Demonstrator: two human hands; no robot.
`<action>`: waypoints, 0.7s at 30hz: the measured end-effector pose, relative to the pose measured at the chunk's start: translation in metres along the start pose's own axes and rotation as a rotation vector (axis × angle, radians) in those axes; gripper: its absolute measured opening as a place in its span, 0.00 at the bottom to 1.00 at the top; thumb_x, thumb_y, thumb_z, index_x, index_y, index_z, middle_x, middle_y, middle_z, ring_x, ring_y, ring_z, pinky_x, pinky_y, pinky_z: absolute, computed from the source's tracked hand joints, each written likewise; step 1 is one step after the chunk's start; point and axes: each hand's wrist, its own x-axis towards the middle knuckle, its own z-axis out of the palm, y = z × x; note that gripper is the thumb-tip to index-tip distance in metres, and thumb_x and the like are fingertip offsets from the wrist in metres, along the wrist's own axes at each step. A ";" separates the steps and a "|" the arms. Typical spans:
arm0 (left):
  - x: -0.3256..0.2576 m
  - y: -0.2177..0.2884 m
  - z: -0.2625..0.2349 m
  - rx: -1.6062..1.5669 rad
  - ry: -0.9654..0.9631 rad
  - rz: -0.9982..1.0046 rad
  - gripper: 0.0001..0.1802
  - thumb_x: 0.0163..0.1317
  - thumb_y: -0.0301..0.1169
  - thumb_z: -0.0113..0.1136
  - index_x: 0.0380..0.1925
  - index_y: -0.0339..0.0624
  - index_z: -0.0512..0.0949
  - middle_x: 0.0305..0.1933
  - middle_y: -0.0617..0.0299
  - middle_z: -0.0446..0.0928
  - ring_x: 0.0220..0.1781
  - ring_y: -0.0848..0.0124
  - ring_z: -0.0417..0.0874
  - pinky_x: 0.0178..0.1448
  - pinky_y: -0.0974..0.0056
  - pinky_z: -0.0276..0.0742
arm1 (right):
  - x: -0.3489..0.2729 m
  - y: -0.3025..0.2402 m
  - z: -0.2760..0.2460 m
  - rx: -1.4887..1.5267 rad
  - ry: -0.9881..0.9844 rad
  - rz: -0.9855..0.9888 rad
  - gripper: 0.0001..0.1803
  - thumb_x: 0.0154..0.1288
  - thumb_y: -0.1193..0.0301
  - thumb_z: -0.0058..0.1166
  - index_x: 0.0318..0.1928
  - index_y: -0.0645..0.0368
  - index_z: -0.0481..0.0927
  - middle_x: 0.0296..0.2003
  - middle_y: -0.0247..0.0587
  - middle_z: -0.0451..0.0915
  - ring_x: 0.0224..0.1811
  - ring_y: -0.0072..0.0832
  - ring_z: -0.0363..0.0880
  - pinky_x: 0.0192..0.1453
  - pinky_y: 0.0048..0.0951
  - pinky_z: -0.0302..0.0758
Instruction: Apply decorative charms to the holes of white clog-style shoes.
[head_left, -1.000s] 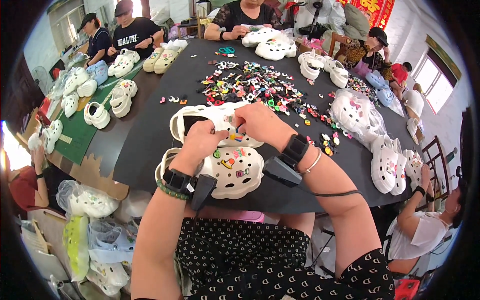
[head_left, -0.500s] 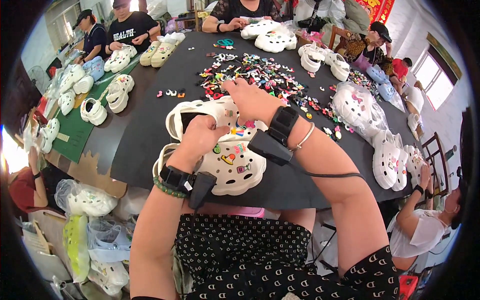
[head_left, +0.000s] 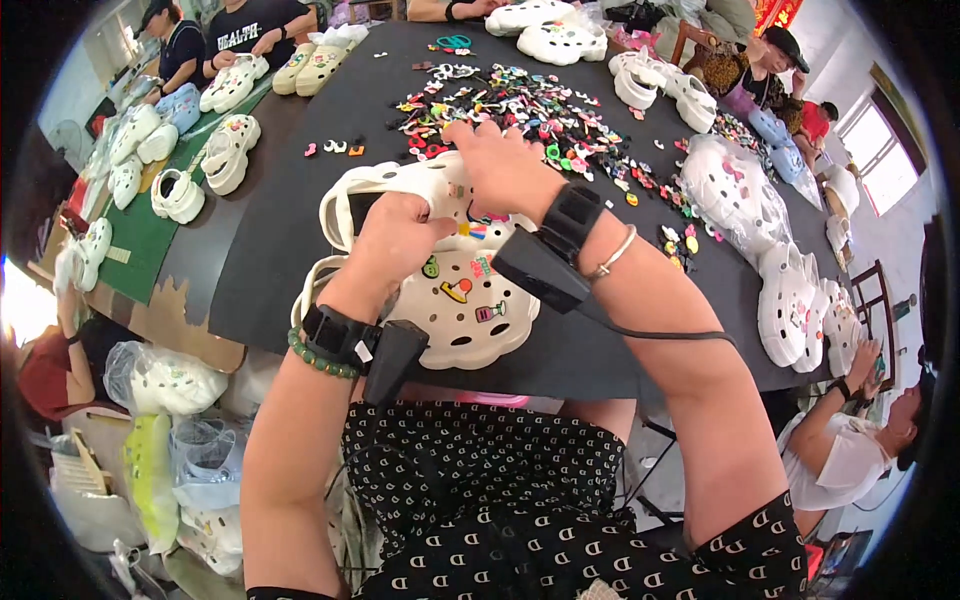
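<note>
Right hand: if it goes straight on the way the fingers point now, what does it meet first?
Probably the pile of small coloured charms just beyond the right hand, which rests on the upper white clog. Depth is unclear.

Bright daylight interior, fisheye view, sharp at centre and warped at the rim.

Light: even and soft, with windows [head_left: 878,150] at upper right blown to white and a second overexposed patch at the left edge. Shadows: faint and short under the white clogs [head_left: 440,270] on the black table [head_left: 260,250]. Glare: mild sheen on the pale clog surfaces and on the clear plastic bags [head_left: 170,440] at lower left. Distortion: heavy barrel bending, table edges curving, a black vignette circling the frame. Focus: centre crisp, outer ring softened and smeared, far figures slightly blurred.
</note>
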 end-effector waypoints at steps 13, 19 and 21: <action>-0.009 0.009 0.001 -0.071 0.047 -0.017 0.11 0.57 0.30 0.68 0.26 0.32 0.81 0.23 0.64 0.78 0.24 0.78 0.74 0.29 0.66 0.70 | -0.004 0.010 -0.014 0.055 -0.136 -0.010 0.53 0.39 0.65 0.77 0.68 0.43 0.61 0.61 0.49 0.66 0.64 0.53 0.63 0.63 0.54 0.69; 0.005 -0.006 0.002 -0.033 0.072 -0.005 0.12 0.57 0.30 0.67 0.34 0.29 0.83 0.28 0.60 0.81 0.26 0.75 0.78 0.32 0.65 0.73 | 0.008 0.040 -0.005 0.184 -0.177 -0.231 0.54 0.41 0.63 0.75 0.69 0.53 0.60 0.60 0.58 0.67 0.63 0.51 0.66 0.68 0.46 0.62; 0.011 -0.020 0.003 -0.030 0.091 0.022 0.12 0.57 0.30 0.67 0.34 0.29 0.82 0.28 0.60 0.82 0.27 0.75 0.78 0.33 0.65 0.74 | 0.010 0.043 -0.009 0.203 -0.180 -0.295 0.54 0.41 0.63 0.74 0.70 0.53 0.60 0.60 0.58 0.68 0.63 0.50 0.66 0.68 0.45 0.63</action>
